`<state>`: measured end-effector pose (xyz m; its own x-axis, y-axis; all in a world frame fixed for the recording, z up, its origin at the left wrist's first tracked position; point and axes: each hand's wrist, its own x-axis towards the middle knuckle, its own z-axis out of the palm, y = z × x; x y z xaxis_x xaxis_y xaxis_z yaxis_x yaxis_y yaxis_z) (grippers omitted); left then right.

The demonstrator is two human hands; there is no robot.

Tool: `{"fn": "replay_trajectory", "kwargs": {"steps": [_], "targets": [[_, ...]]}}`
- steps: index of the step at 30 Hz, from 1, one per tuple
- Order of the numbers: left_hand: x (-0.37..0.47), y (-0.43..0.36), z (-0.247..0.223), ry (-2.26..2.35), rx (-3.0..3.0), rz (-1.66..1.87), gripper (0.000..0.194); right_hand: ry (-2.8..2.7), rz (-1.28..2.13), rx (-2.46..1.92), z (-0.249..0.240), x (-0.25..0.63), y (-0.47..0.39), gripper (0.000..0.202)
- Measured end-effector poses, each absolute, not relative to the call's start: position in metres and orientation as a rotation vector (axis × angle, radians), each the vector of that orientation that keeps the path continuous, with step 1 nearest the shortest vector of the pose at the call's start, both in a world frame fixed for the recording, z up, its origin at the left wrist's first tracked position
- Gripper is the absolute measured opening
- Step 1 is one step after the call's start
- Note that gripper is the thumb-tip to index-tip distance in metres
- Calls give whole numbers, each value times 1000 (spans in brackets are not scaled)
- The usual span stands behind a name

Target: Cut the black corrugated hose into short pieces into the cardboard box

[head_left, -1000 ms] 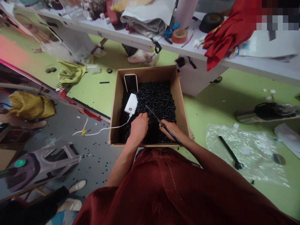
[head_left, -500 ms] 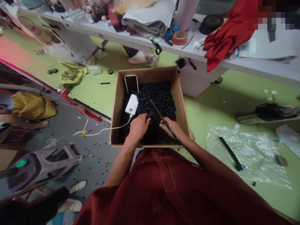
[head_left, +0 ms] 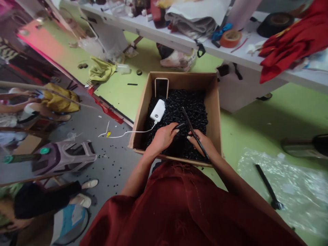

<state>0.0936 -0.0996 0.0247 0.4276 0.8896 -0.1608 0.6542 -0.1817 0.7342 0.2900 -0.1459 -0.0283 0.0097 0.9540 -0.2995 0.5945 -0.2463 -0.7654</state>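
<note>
My left hand (head_left: 164, 137) is closed over the box, fingers pinched on a small black piece (head_left: 180, 126) that pokes out past the thumb. In my right hand (head_left: 201, 141) is a long thin dark rod (head_left: 194, 132), slanting from beside my wrist up over the heap. Both hands are just above many small shiny black pieces (head_left: 192, 99) filling an open cardboard box (head_left: 215, 112). A white power bank (head_left: 158, 110) lies on the heap at the left, its white cable (head_left: 133, 132) running over the box's edge. Behind it a phone (head_left: 161, 88) leans on the box's back wall.
A white shelf (head_left: 146, 29) crosses behind the box, with orange tape (head_left: 230, 38) and red cloth (head_left: 284, 44). At right, clear plastic (head_left: 294, 191) lies under a black brush-like tool (head_left: 268, 184), near a metal flask (head_left: 297, 147). A stool (head_left: 69, 153) and another person's feet (head_left: 85, 194) are at left.
The whole view has shifted, so the box and hands appear further right. The black piece in my left hand shows more, pointing towards the rod. Both hands keep their hold.
</note>
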Motion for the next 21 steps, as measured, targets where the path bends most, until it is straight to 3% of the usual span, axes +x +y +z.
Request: {"fn": "replay_trajectory", "kwargs": {"steps": [7,17,21], "targets": [[91,-121,34,1355,1788,446,33,-1654,1131,-1818,-34,289,-148,36],[84,-116,8,1221,1103,871,21,-1756,1124,-1704,-21,283,-150,34],[77,-112,2,1211,928,942,29,-1837,1088,-1662,-18,280,-149,32]]}}
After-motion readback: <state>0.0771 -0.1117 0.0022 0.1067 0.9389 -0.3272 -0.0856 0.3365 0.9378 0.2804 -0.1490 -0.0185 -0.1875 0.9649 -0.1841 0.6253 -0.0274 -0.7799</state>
